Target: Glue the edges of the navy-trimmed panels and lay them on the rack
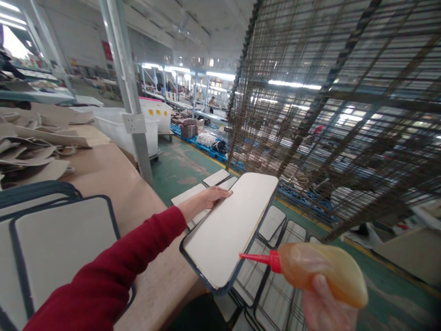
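Note:
My left hand [217, 195], in a dark red sleeve, grips the far-left edge of a white panel [237, 220] with rounded corners and a dark navy border. The panel is tilted above the corner of the bench. My right hand [325, 301] is wrapped round a squeeze bottle of amber glue [320, 269]. Its red nozzle [257, 258] points left, with the tip at the panel's right edge, near the lower corner. A thin yellowish line runs along that edge. Part of my right hand is hidden behind the bottle.
Similar bordered panels [65, 239] are stacked on the wooden bench [113, 172] at left, near cut pieces [31, 151]. More panels lie on a wire rack [275, 280] below. A large wire mesh rack [330, 101] leans at right. A metal post [129, 87] and white bins [155, 112] stand beyond.

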Motion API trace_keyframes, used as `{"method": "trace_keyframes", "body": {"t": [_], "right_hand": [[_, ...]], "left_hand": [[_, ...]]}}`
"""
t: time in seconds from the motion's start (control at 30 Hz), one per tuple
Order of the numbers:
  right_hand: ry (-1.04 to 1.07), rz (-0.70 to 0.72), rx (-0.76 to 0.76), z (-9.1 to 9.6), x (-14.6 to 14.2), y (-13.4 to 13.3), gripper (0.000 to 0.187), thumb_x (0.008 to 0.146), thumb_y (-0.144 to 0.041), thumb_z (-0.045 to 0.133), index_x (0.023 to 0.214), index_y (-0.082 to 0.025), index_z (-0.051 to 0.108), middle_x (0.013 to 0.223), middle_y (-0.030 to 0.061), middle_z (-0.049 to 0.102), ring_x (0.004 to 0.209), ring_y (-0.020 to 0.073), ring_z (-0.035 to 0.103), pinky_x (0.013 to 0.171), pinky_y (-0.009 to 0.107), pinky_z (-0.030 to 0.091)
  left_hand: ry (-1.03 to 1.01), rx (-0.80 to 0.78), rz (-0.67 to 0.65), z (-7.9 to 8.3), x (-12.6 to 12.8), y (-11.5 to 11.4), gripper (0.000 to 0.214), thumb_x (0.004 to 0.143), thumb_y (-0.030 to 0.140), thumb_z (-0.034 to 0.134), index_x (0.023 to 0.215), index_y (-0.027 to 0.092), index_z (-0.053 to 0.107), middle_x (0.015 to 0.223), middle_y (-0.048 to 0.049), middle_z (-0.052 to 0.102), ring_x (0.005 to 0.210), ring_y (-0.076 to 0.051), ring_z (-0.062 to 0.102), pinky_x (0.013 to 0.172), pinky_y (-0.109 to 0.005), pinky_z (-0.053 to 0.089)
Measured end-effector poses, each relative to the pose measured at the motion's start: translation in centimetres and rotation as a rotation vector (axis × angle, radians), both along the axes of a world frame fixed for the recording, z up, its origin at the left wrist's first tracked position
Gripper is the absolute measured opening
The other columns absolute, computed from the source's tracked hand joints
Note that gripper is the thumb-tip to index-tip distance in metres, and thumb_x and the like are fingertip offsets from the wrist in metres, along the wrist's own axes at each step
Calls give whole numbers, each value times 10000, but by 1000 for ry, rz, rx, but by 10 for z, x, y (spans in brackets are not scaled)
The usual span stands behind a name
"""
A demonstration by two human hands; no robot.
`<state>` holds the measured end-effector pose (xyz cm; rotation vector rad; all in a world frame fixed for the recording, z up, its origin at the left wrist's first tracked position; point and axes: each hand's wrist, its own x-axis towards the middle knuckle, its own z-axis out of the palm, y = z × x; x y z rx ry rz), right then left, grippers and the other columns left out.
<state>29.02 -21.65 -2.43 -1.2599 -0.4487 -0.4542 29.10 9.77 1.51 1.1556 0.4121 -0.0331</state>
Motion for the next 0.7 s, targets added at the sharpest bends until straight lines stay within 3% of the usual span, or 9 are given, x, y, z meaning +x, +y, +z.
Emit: {"method": "trace_keyframes", "body": {"t": [0.2,0.43,0.53,0.63,0.7], "right_hand": [[-19,-13,-71,-18,7,-11,436,644,-376,807,1024,-230,648,964,84,689,1039,359,607,876,597,498],[65,-15,-44,-4,-6,2,432,687,-424,774,1037,-203,653,929,68,699,955,314,649,798,449,553],[80,10,12,-2,-16,8,376,675,-392,789,982,-209,674,807,27,702,805,242,673,695,337,573],[151,108,82,-2,-24,12,321,624,-331,827,895,-219,698,726,1,696,645,183,658,587,264,570],[225,156,144,3,-22,15,311,626,-326,826,897,-233,705,770,0,707,644,172,662,592,263,579]], "left_hand": [[5,16,42,-1,5,4,287,620,248,850,793,82,693,620,-81,710,521,-188,633,579,-308,520],[9,21,99,1,7,7,255,633,237,841,760,82,683,601,-76,703,501,-180,625,574,-309,523],[6,25,131,1,8,10,247,620,226,847,699,84,661,583,-79,694,496,-176,619,570,-305,520],[-11,38,166,0,9,12,282,582,244,868,660,101,637,574,-74,690,496,-177,625,560,-296,514],[-26,55,181,0,8,13,311,562,273,877,646,116,623,567,-64,687,483,-174,624,538,-286,507]]}}
